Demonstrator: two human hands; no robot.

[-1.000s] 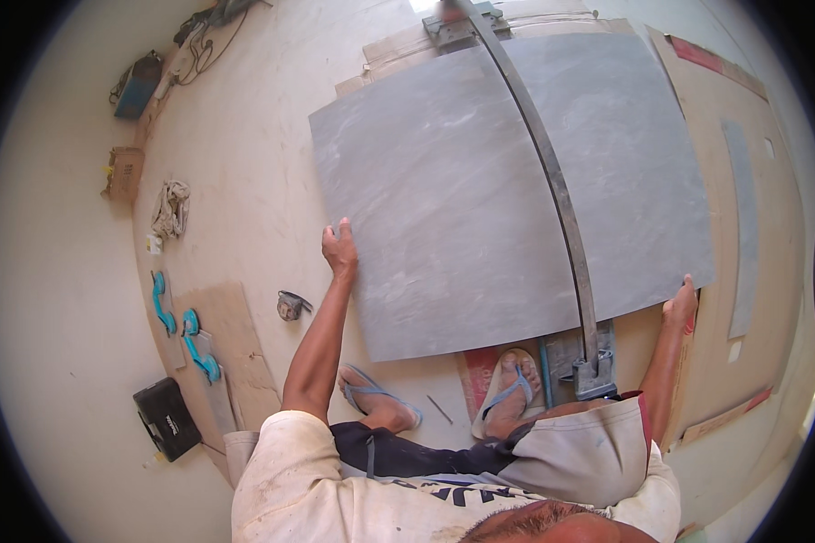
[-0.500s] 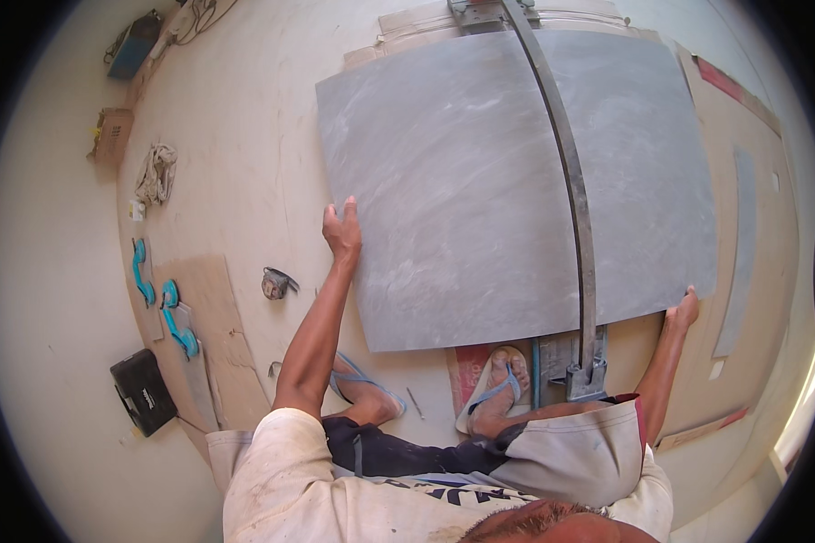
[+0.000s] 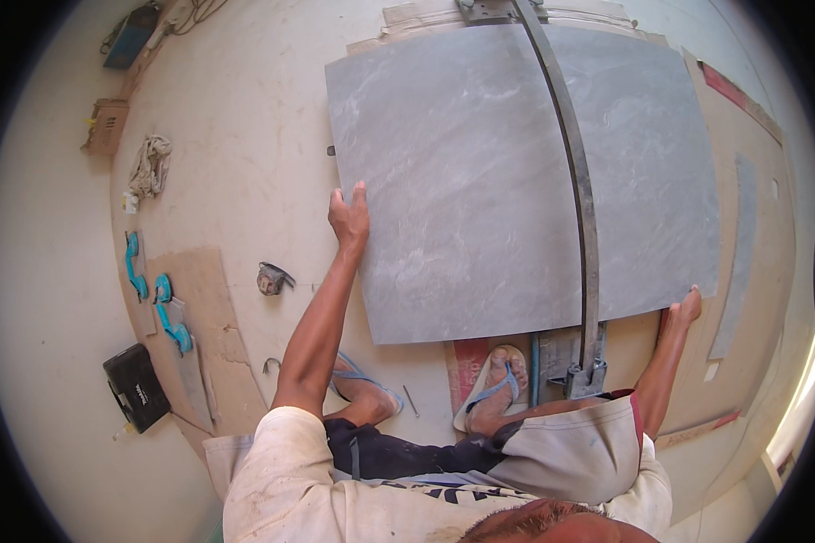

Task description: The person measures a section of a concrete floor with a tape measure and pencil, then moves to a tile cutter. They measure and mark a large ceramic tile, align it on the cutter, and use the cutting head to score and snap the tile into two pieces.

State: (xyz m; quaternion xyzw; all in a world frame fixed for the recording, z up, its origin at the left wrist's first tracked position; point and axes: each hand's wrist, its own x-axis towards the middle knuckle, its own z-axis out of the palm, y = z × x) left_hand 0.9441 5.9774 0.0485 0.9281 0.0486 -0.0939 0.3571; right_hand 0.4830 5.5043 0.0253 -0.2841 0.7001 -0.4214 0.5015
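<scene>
A large grey marbled tile (image 3: 453, 181) lies across a manual tile cutter, whose long dark metal rail (image 3: 570, 154) runs front to back over it. My left hand (image 3: 349, 213) grips the tile's left edge, thumb and fingers at its side. My right hand (image 3: 686, 306) holds the near right corner. The cutter's metal fitting (image 3: 585, 378) shows beyond the tile's near edge, beside my right foot (image 3: 498, 385) in a flip-flop.
Cardboard (image 3: 761, 235) with a grey strip lies at right. At left are a dusty tool (image 3: 270, 279), two teal suction lifters (image 3: 167, 317), a black case (image 3: 136, 387), a rag (image 3: 149, 165), a brown box (image 3: 106, 124) and a blue machine (image 3: 131, 38) with cables.
The tile's far edge and left side have shifted away from me and slightly to the right, with my left hand moving along with it. My right hand has moved slightly.
</scene>
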